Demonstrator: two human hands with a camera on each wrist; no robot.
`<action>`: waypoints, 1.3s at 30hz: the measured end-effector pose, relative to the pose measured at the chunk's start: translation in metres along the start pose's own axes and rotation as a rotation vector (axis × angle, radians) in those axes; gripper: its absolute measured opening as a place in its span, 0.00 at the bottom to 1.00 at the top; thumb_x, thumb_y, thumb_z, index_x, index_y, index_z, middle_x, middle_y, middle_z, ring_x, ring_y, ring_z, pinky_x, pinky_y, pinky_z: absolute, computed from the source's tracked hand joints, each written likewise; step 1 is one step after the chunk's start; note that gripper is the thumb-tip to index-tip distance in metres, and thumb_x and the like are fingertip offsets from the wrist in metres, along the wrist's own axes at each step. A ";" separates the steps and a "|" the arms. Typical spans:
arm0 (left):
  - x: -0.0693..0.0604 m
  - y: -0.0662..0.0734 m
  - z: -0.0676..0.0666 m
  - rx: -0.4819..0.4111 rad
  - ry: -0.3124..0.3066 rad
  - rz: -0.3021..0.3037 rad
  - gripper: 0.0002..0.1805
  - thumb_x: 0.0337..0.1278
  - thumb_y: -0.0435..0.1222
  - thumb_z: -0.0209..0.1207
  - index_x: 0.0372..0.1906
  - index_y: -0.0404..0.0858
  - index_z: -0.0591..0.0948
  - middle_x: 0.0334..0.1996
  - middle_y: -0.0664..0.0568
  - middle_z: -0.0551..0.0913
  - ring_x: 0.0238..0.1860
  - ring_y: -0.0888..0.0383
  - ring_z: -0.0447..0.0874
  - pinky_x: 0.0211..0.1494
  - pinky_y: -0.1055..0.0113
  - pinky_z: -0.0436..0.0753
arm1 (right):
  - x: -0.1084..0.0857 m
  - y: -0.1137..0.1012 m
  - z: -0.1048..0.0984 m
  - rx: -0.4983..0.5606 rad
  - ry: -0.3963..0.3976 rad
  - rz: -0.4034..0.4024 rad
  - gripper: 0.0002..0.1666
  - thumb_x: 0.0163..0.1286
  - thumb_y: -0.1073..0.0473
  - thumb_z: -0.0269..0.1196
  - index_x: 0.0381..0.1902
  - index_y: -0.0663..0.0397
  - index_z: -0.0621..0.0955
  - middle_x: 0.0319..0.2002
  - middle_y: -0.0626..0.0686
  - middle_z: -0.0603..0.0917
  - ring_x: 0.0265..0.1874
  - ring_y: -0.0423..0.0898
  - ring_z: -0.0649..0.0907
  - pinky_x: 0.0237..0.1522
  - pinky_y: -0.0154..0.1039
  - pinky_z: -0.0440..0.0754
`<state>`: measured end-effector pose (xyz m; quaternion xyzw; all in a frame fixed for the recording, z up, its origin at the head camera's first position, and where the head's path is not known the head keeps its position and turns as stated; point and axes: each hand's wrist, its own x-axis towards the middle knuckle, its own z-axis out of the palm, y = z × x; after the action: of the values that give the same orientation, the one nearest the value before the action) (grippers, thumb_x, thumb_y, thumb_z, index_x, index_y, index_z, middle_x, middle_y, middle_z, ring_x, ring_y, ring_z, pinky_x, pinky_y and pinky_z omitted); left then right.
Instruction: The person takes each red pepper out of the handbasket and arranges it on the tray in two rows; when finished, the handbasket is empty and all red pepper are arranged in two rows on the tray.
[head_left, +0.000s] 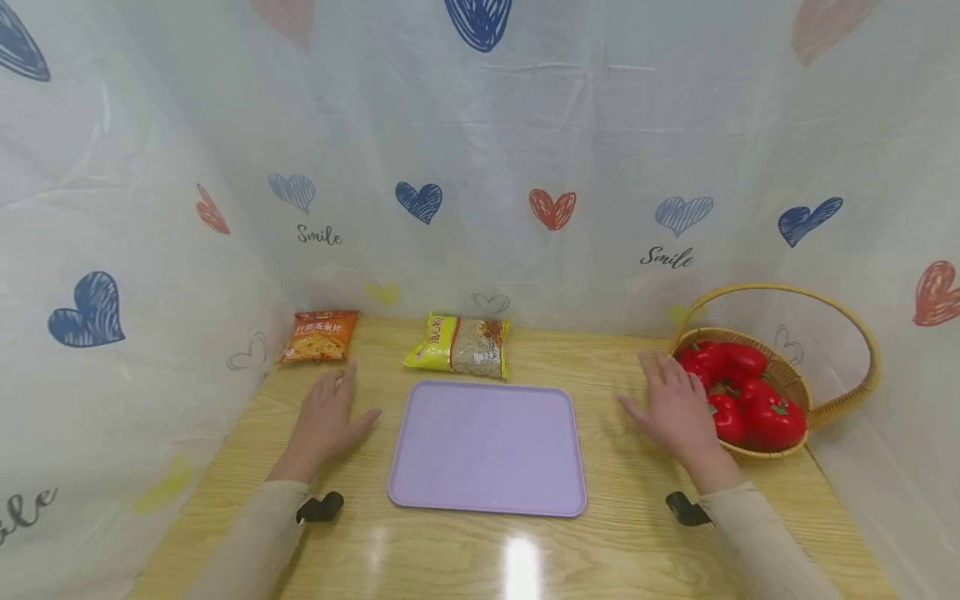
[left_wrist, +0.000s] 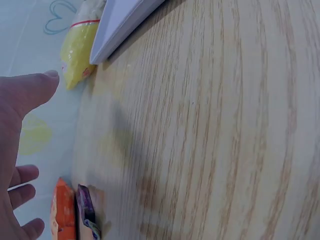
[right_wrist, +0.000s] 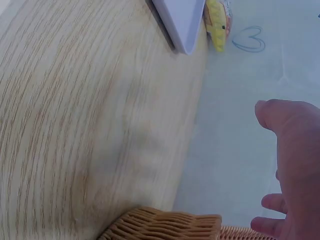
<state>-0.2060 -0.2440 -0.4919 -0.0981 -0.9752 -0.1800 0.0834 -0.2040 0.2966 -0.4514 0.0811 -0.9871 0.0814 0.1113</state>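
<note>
My left hand (head_left: pixel 324 423) hovers above the table to the left of a lilac tray (head_left: pixel 487 450), its fingers spread and holding nothing. Just beyond its fingertips lies an orange snack bag (head_left: pixel 318 337). In the left wrist view a purple packet (left_wrist: pixel 87 210) shows beside the orange bag; I cannot make it out in the head view. A yellow-and-clear food bag (head_left: pixel 468 345) lies behind the tray. On the right, my empty right hand (head_left: pixel 681 412) is held with fingers extended next to a wicker basket (head_left: pixel 791 375), partly covering its left side. Red bell peppers (head_left: pixel 776 423) fill the basket.
The basket's tall hooped handle (head_left: pixel 873 367) leans out to the right. A light wooden table (head_left: pixel 420 550) carries everything. White curtains (head_left: pixel 480 125) printed with hearts hang behind the table and along both sides. Black wrist mounts (head_left: pixel 321 507) sit on both forearms.
</note>
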 end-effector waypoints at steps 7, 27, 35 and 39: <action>-0.001 0.004 0.002 -0.105 0.008 0.021 0.41 0.64 0.49 0.65 0.70 0.26 0.67 0.65 0.27 0.68 0.66 0.30 0.66 0.71 0.35 0.65 | -0.005 0.007 -0.007 0.045 0.037 0.009 0.48 0.69 0.39 0.65 0.75 0.62 0.64 0.70 0.71 0.66 0.67 0.73 0.65 0.66 0.75 0.60; -0.013 0.010 0.016 -0.385 -0.186 0.005 0.38 0.59 0.48 0.71 0.67 0.32 0.72 0.65 0.36 0.76 0.68 0.36 0.71 0.71 0.39 0.68 | -0.035 0.039 -0.035 0.047 0.113 -0.028 0.41 0.60 0.50 0.73 0.65 0.63 0.73 0.60 0.71 0.73 0.56 0.72 0.73 0.56 0.74 0.72; -0.015 0.007 0.026 -0.430 -0.203 0.016 0.38 0.56 0.50 0.72 0.65 0.33 0.73 0.64 0.39 0.76 0.70 0.38 0.68 0.74 0.40 0.64 | -0.043 0.064 -0.037 0.061 0.089 -0.005 0.40 0.61 0.52 0.72 0.66 0.64 0.72 0.59 0.71 0.71 0.57 0.72 0.71 0.52 0.75 0.74; -0.014 0.008 0.029 -0.449 -0.203 0.030 0.38 0.56 0.49 0.73 0.65 0.33 0.73 0.64 0.39 0.75 0.70 0.38 0.68 0.74 0.41 0.64 | -0.047 0.076 -0.038 0.085 0.069 -0.016 0.40 0.60 0.54 0.73 0.65 0.64 0.72 0.59 0.72 0.71 0.57 0.72 0.70 0.49 0.75 0.75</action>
<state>-0.1944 -0.2278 -0.5190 -0.1461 -0.9127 -0.3800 -0.0362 -0.1646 0.3835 -0.4368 0.0909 -0.9776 0.1251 0.1424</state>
